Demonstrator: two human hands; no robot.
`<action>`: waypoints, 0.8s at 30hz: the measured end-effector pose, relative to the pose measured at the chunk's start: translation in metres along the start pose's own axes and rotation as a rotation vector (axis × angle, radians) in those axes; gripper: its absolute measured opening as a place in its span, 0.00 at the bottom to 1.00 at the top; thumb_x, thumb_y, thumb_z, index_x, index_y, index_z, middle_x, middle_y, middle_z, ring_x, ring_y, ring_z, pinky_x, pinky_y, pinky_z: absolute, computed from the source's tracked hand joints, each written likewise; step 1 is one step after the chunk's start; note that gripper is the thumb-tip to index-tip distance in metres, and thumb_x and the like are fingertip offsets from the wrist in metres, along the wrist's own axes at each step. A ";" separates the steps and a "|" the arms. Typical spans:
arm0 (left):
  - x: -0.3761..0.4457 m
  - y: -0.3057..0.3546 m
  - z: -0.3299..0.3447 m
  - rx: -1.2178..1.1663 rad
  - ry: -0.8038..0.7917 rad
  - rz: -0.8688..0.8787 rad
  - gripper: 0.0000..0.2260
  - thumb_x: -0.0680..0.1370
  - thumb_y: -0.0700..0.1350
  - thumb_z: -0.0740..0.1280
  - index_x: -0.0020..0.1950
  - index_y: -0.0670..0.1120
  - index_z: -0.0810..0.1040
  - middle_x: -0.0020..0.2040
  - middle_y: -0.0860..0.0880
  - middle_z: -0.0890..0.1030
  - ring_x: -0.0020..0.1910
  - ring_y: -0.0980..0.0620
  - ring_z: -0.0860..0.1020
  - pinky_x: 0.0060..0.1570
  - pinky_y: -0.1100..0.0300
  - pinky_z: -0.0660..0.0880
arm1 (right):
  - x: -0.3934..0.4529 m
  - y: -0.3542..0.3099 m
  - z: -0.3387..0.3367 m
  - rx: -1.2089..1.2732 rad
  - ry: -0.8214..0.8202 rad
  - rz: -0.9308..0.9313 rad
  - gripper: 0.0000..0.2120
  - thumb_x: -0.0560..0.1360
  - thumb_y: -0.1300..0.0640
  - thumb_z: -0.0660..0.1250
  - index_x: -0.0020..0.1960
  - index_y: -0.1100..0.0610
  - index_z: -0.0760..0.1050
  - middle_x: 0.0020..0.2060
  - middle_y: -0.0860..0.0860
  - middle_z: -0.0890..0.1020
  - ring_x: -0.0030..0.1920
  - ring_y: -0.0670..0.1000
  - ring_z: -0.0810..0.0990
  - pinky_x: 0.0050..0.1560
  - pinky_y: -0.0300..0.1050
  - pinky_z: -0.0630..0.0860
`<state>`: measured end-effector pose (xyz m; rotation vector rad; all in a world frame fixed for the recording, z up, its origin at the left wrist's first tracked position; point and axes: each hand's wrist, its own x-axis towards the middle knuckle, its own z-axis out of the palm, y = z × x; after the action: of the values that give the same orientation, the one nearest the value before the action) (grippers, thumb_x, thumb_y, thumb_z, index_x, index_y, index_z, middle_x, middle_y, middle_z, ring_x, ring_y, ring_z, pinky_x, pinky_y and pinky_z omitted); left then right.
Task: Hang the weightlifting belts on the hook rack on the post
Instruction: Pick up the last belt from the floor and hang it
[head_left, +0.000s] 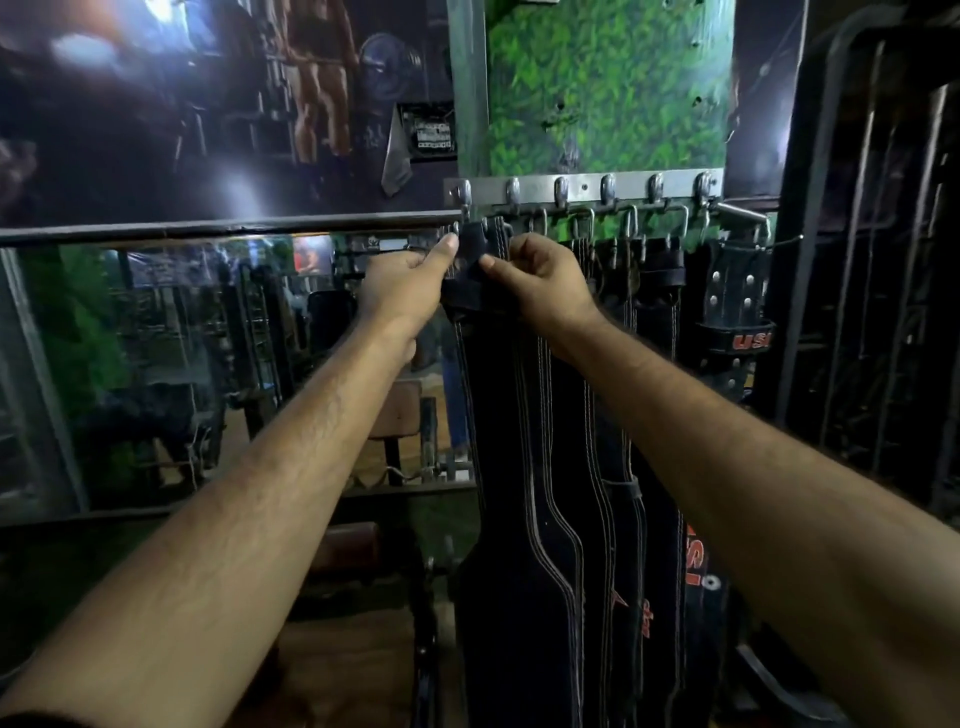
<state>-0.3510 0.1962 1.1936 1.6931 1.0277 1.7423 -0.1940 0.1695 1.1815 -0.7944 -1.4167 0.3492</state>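
Both the left hand (410, 280) and right hand (540, 275) pinch a belt (498, 415) top under the rack (582, 188), likely needing its buckle slipped onto a hook (461, 195).

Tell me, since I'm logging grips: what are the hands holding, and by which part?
Both hands, left and right, pinch the top end of the leftmost black belt, just under the hook rack.

Gym. Weightlifting belts (524, 571) hanging from hook rack (587, 189) on green post (608, 88); wall mirror (218, 364) reflecting benches, machines; bodybuilder poster (317, 83) above; dark steel frames (878, 260) at right.
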 end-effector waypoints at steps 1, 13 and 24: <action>0.002 0.000 0.000 -0.038 -0.022 -0.025 0.21 0.75 0.64 0.69 0.42 0.45 0.81 0.40 0.45 0.82 0.41 0.48 0.80 0.49 0.52 0.79 | 0.002 0.002 0.001 0.004 0.001 -0.001 0.10 0.76 0.61 0.73 0.41 0.56 0.73 0.32 0.50 0.78 0.34 0.46 0.77 0.38 0.46 0.81; 0.026 -0.001 0.028 -0.490 -0.120 -0.010 0.10 0.82 0.43 0.67 0.42 0.47 0.83 0.41 0.50 0.85 0.44 0.52 0.83 0.49 0.56 0.81 | 0.033 0.003 0.013 -0.171 0.194 0.114 0.24 0.69 0.42 0.77 0.59 0.51 0.76 0.47 0.52 0.84 0.46 0.51 0.86 0.48 0.53 0.85; 0.051 0.001 0.026 -0.494 -0.121 -0.115 0.13 0.83 0.51 0.64 0.45 0.47 0.83 0.42 0.48 0.87 0.44 0.48 0.86 0.45 0.52 0.84 | 0.050 0.007 0.029 -0.202 0.152 0.029 0.10 0.79 0.49 0.68 0.41 0.52 0.77 0.38 0.47 0.83 0.39 0.49 0.82 0.44 0.48 0.81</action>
<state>-0.3307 0.2401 1.2242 1.3748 0.5656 1.6276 -0.2125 0.2157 1.2129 -0.9861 -1.3118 0.1656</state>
